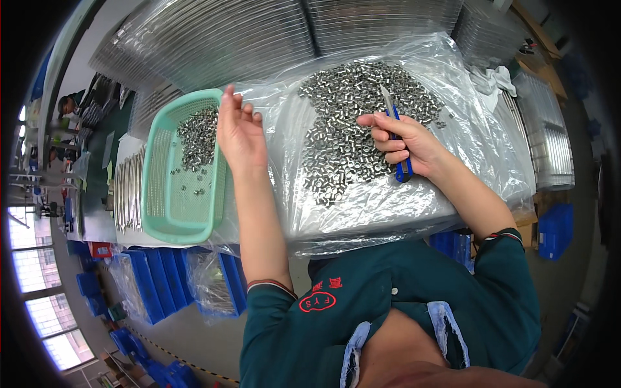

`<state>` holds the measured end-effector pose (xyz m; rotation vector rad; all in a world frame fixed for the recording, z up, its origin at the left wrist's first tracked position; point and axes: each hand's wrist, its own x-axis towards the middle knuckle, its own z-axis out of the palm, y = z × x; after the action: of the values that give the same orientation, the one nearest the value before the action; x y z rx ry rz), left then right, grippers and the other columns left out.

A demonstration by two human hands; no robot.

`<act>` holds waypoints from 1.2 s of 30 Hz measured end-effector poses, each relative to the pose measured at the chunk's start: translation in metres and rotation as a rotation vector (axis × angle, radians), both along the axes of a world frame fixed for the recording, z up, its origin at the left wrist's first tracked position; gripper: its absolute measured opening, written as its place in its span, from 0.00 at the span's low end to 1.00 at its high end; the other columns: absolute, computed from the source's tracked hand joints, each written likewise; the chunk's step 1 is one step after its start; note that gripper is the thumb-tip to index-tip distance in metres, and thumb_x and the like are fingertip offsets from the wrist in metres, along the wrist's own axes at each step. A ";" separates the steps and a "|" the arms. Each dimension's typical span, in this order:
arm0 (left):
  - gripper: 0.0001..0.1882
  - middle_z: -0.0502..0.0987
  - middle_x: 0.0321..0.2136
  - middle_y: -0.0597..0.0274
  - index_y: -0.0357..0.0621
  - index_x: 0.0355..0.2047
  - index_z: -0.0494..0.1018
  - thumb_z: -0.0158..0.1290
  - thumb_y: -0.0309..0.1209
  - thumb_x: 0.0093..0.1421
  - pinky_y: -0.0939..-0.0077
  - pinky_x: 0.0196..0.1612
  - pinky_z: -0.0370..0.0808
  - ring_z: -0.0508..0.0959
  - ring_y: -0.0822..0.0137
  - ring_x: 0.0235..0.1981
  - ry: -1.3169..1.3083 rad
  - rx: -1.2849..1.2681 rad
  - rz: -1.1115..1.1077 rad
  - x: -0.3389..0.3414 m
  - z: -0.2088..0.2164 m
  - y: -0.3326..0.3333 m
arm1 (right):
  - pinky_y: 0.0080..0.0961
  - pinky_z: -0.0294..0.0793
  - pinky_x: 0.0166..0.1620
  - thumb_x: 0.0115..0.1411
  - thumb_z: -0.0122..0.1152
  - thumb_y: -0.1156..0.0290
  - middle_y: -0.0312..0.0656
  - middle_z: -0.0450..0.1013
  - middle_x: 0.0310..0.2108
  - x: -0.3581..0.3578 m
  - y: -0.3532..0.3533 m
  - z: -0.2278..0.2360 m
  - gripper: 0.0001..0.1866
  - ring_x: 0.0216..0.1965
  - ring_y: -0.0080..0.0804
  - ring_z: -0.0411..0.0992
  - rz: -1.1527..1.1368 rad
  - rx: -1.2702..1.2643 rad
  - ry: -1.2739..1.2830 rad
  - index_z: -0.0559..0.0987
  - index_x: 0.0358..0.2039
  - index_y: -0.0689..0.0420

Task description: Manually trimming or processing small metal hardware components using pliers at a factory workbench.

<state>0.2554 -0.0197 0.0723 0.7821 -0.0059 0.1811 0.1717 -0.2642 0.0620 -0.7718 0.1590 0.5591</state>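
- Head view, and the right hand (414,145) has it: fingers curled around a blue utility knife (403,171), blade out and pointing away from the body.
- That knife sits over the right part of a broad heap of small metal rings (339,123); whether it touches them, one cannot tell from this angle.
- Over to the left hand (242,139): raised, loosely spread with fingers half bent, nothing visible in its grasp, right by the near-side-to-heap edge of a green basket (187,216).
- Inside that basket, more small metal pieces (199,139) bunch toward the far right, a few strays scattered nearer the person.
- Beneath the heap, a clear plastic sheet (479,152), crinkled and shining, spreads across the table.
- Along the back, stacked clear trays (233,45) line up in rows.
- Down below the table edge, blue bins (152,284) stand at the left.
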 end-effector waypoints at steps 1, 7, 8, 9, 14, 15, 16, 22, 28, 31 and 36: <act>0.13 0.71 0.29 0.69 0.40 0.41 0.68 0.49 0.33 0.59 0.86 0.26 0.65 0.68 0.79 0.25 0.081 0.174 -0.052 -0.004 0.003 -0.009 | 0.03 0.51 0.11 0.61 0.49 0.64 0.28 0.61 0.20 0.000 -0.001 -0.001 0.17 0.14 0.06 0.53 -0.004 0.011 0.003 0.68 0.44 0.63; 0.07 0.74 0.30 0.63 0.45 0.31 0.75 0.55 0.32 0.51 0.72 0.35 0.69 0.72 0.65 0.31 -0.305 1.390 -0.031 -0.015 -0.025 -0.041 | 0.03 0.52 0.12 0.61 0.49 0.65 0.27 0.62 0.20 0.000 0.000 0.001 0.15 0.14 0.06 0.54 -0.019 0.022 0.001 0.68 0.43 0.63; 0.07 0.74 0.30 0.60 0.45 0.29 0.75 0.55 0.32 0.50 0.69 0.38 0.68 0.71 0.60 0.33 -0.419 1.640 0.043 -0.016 -0.027 -0.043 | 0.03 0.52 0.12 0.61 0.48 0.65 0.27 0.62 0.20 0.000 0.000 0.001 0.15 0.14 0.06 0.54 -0.021 0.027 0.006 0.68 0.43 0.63; 0.07 0.74 0.30 0.60 0.45 0.29 0.75 0.55 0.32 0.50 0.69 0.38 0.68 0.71 0.60 0.33 -0.418 1.640 0.043 -0.017 -0.027 -0.045 | 0.03 0.52 0.12 0.61 0.48 0.65 0.27 0.62 0.20 -0.001 0.000 0.002 0.15 0.14 0.06 0.54 -0.020 0.028 0.007 0.68 0.43 0.63; 0.07 0.73 0.29 0.58 0.46 0.29 0.75 0.55 0.33 0.49 0.67 0.41 0.67 0.70 0.58 0.36 -0.421 1.756 0.013 -0.017 -0.031 -0.047 | 0.03 0.51 0.12 0.61 0.48 0.66 0.28 0.60 0.20 -0.002 0.001 0.004 0.13 0.14 0.07 0.53 -0.024 -0.002 0.013 0.68 0.42 0.62; 0.07 0.73 0.29 0.58 0.46 0.29 0.75 0.55 0.33 0.49 0.67 0.41 0.67 0.70 0.58 0.36 -0.422 1.757 0.011 -0.018 -0.030 -0.048 | 0.03 0.51 0.12 0.61 0.48 0.66 0.28 0.60 0.20 -0.002 0.001 0.004 0.13 0.14 0.07 0.53 -0.026 -0.001 0.013 0.68 0.42 0.62; 0.07 0.73 0.29 0.59 0.46 0.28 0.75 0.55 0.32 0.49 0.68 0.40 0.66 0.70 0.58 0.36 -0.467 1.690 0.042 -0.019 -0.028 -0.051 | 0.03 0.51 0.12 0.61 0.48 0.66 0.28 0.60 0.20 -0.002 0.000 0.003 0.13 0.14 0.07 0.53 -0.028 -0.012 0.010 0.68 0.42 0.62; 0.07 0.73 0.29 0.61 0.43 0.29 0.75 0.58 0.26 0.46 0.73 0.37 0.67 0.71 0.64 0.33 -0.726 1.310 0.068 -0.040 -0.006 -0.068 | 0.04 0.50 0.12 0.60 0.50 0.66 0.28 0.62 0.20 -0.002 0.001 0.004 0.10 0.14 0.06 0.54 -0.043 -0.073 0.017 0.69 0.38 0.58; 0.08 0.72 0.29 0.62 0.42 0.29 0.75 0.58 0.24 0.46 0.76 0.33 0.68 0.71 0.66 0.32 -0.783 1.271 -0.035 -0.042 -0.009 -0.071 | 0.04 0.50 0.12 0.58 0.54 0.66 0.27 0.63 0.21 -0.002 0.001 0.001 0.08 0.13 0.06 0.54 -0.027 -0.071 0.010 0.67 0.29 0.54; 0.08 0.72 0.29 0.62 0.42 0.29 0.75 0.58 0.24 0.46 0.77 0.32 0.68 0.71 0.67 0.32 -0.768 1.267 -0.066 -0.042 -0.012 -0.072 | 0.04 0.50 0.12 0.58 0.54 0.66 0.27 0.63 0.21 -0.002 0.001 0.000 0.08 0.13 0.05 0.54 -0.023 -0.087 0.011 0.67 0.28 0.54; 0.11 0.72 0.29 0.61 0.42 0.32 0.74 0.58 0.24 0.46 0.78 0.31 0.69 0.71 0.67 0.32 -0.770 1.271 -0.103 -0.043 -0.016 -0.073 | 0.04 0.50 0.12 0.58 0.54 0.65 0.27 0.63 0.20 -0.003 0.001 0.002 0.08 0.13 0.05 0.53 0.019 -0.131 -0.033 0.70 0.30 0.56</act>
<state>0.2123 -0.0922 0.0563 1.9234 -0.9681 0.3776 0.1685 -0.2630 0.0636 -0.9099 0.1589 0.5572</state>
